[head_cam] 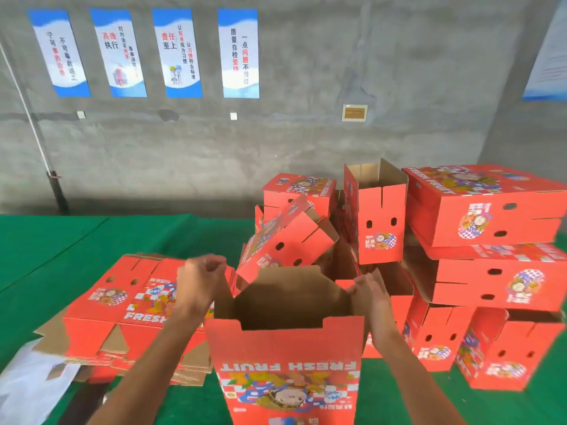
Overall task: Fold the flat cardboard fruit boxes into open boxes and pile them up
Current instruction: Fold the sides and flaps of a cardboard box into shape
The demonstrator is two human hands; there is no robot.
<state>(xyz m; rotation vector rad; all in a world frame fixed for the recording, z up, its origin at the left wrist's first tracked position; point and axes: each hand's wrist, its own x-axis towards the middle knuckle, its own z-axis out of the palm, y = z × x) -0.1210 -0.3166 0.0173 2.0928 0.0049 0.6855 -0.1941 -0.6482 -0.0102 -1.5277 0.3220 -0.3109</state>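
Head view: you are standing the half-opened red printed cardboard fruit box on end over the green cloth-covered table, right in front of you, between the stack of flat red box blanks and the heap of folded red boxes.
Left hand: your fingers are curling round and pinching the box's upper left flap edge.
Right hand: your fingers are lying close together, gripping the upper right flap edge.
Box heading: its open brown mouth is pointing up and away from you; the FRESH FRUIT lettering is reading upside down.
Long axis: it is running near upright, tilted slightly away.
Risk, flaps: pulling unevenly is likely to skew the tube or crease a flap off its score line.
Risk, heap: the leaning boxes behind look loosely piled; nudging them may be enough to topple them.
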